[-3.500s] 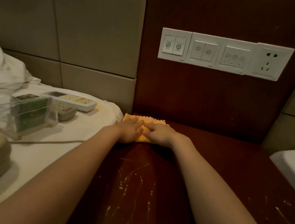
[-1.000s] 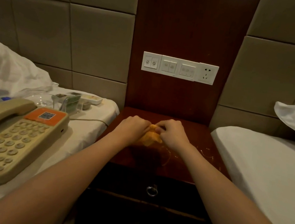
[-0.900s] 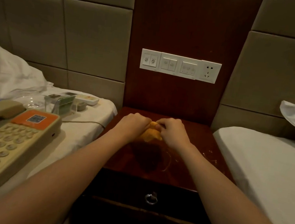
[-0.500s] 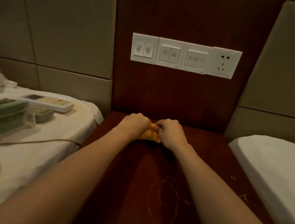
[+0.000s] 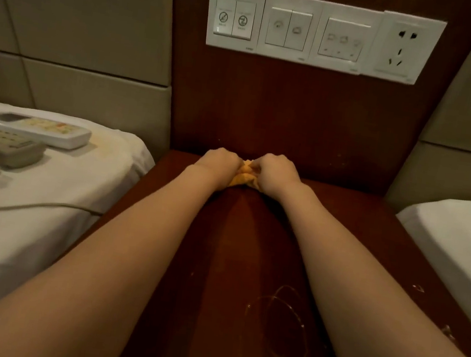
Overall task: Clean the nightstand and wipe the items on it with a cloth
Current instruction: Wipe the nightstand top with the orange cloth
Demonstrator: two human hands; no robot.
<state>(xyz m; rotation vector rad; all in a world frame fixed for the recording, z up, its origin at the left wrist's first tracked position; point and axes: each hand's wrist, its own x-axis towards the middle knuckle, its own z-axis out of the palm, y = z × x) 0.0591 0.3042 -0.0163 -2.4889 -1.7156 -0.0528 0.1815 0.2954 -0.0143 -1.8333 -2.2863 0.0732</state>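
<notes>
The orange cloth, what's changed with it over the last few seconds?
It lay flat under both palms; now the cloth is bunched, gripped by the left hand and right hand, still at the back of the nightstand. The remotes stayed put.

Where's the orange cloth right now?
Head view, centre: bunched orange cloth between left hand and right hand, at the back of the dark wooden nightstand.

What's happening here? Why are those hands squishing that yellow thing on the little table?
A person is cleaning the dark wooden nightstand between two beds. The left hand and right hand both grip a bunched-up yellow-orange cloth, pressed on the tabletop at the back, close to the wall panel. A pale ring mark shows on the wood nearer the front. A white remote control lies on the left bed.
</notes>
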